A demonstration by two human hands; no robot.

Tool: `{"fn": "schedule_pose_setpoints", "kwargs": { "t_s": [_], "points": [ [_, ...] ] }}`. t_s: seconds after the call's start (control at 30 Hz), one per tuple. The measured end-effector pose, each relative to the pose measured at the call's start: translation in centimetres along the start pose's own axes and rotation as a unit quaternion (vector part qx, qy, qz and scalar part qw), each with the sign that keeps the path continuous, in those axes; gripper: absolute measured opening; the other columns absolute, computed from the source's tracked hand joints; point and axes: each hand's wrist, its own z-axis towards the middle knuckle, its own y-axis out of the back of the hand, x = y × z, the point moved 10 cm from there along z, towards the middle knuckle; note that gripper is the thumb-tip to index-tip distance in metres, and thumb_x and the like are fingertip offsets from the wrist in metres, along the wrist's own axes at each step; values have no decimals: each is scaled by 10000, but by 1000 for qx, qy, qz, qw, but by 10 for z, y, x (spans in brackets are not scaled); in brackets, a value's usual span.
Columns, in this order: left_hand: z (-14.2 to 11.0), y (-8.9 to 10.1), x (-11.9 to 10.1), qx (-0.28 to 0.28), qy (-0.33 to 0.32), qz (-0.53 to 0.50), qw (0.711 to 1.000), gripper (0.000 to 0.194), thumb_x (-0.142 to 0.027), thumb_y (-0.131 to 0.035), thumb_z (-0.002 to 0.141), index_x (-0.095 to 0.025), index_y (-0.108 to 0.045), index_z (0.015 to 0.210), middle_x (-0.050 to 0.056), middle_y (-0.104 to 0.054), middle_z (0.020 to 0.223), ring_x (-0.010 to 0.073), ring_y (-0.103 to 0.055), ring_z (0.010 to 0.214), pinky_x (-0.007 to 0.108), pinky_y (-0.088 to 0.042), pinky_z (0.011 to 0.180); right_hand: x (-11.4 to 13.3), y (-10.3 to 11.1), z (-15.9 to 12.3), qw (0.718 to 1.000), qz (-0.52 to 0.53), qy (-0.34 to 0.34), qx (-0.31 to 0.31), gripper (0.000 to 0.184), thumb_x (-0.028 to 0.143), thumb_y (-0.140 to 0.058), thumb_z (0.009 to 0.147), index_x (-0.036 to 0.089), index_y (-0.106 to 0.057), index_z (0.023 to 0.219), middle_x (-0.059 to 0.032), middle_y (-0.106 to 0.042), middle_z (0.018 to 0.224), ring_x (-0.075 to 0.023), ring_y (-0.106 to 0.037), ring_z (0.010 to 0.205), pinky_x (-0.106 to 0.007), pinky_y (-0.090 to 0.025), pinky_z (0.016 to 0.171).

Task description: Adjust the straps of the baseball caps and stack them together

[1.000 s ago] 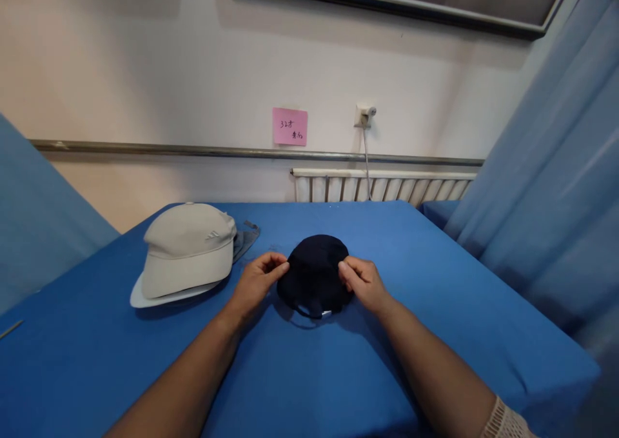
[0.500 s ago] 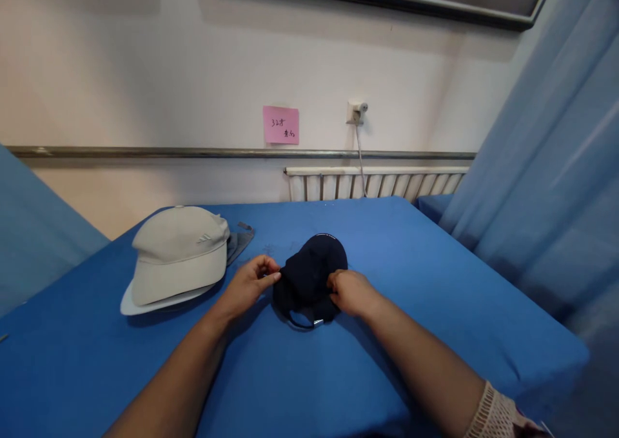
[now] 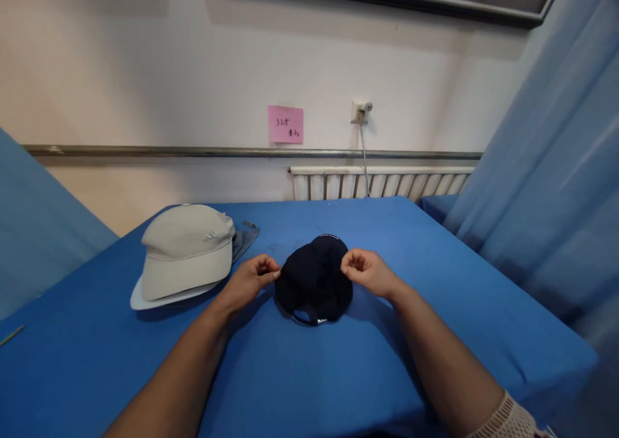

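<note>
A dark navy baseball cap (image 3: 314,280) lies on the blue-covered table, its strap opening and small shiny buckle (image 3: 322,321) toward me. Thumb and fingers of my left hand (image 3: 254,275) pinch the cap's left edge. On the other side, my right hand (image 3: 367,270) has its fingertips pinched together at the cap's right edge. White lettering shows along the far rim of the brim. To the left sits a stack of caps, a light grey one (image 3: 191,244) on top, with a darker grey strap end (image 3: 246,238) sticking out behind it.
The blue cloth (image 3: 483,335) covers the table. Beyond it are a white radiator (image 3: 382,183), a metal rail (image 3: 193,152), a plug in a socket (image 3: 360,111) and a pink note (image 3: 285,125). Blue curtains (image 3: 546,167) hang at both sides.
My right hand has moved up and outward to the cap's right edge. The cap's right side is spread wider and rounder. My left hand stays at the left edge.
</note>
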Motion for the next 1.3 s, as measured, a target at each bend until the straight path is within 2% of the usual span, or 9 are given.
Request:
{"fn": "schedule_pose_setpoints", "kwargs": {
  "t_s": [0.1,0.23,0.37,0.47,0.67,0.8,0.93,1.1,1.3],
  "points": [
    [1,-3,3,9,2,-5,1000,229,-326,-739,657,-166,-589,722,4,-591,710,142,-542,682,281,-420,681,9,8,0,995,56,24,-79,187,333,-627,802,187,-620,918,-6,-617,811,-100,-514,624,-242,-444,603],
    [3,-13,7,29,-8,8,1000,198,-319,-715,673,-174,-589,722,-11,-574,683,130,-512,644,265,-404,637,35,-16,-4,990,-62,87,-92,408,309,-714,764,242,-625,1156,-30,-620,990,-96,-519,644,-261,-471,647],
    [3,-17,4,28,-21,19,999,181,-301,-722,664,-184,-592,711,-22,-562,662,125,-490,628,252,-386,611,48,-39,-3,979,-149,125,-67,174,269,-665,811,214,-671,976,-10,-601,821,-120,-548,685,-255,-455,652],
    [0,-15,0,22,-17,-25,999,208,-300,-743,669,-179,-576,697,-14,-568,679,126,-501,645,253,-389,629,38,-27,1,985,-93,95,-115,101,287,-619,824,198,-637,869,5,-582,732,-119,-530,630,-247,-439,603],
    [-5,-19,-4,39,-13,-142,989,244,-298,-746,717,-187,-529,715,3,-613,792,137,-560,746,266,-418,722,5,-2,3,979,90,15,-182,234,419,-638,799,191,-608,840,16,-589,690,-116,-520,586,-244,-430,570],
    [-4,-17,-7,26,-39,-67,997,198,-338,-732,745,-199,-622,833,36,-634,914,174,-587,868,306,-435,818,11,-3,-2,983,48,29,-173,235,416,-655,802,187,-648,857,9,-617,697,-123,-538,604,-248,-436,584],
    [-14,-18,-33,13,-113,64,991,197,-385,-704,754,-202,-634,737,66,-624,1021,235,-573,1008,374,-424,928,22,-2,-8,982,-15,53,-181,203,384,-645,818,188,-662,867,4,-627,718,-122,-539,615,-250,-444,604],
    [-43,-50,-74,46,-214,245,944,169,-381,-735,712,-232,-658,728,61,-585,1199,282,-474,1167,442,-347,1052,25,-3,-9,981,-36,60,-181,217,403,-638,822,192,-666,866,2,-625,713,-120,-537,600,-244,-451,588],
    [-44,-49,-75,57,-194,190,961,194,-349,-630,801,-206,-608,672,69,-586,1173,264,-507,1140,405,-368,1029,26,4,-11,979,-40,64,-189,257,424,-571,873,190,-670,908,-1,-628,705,-120,-550,592,-236,-439,565]
  ]
}}
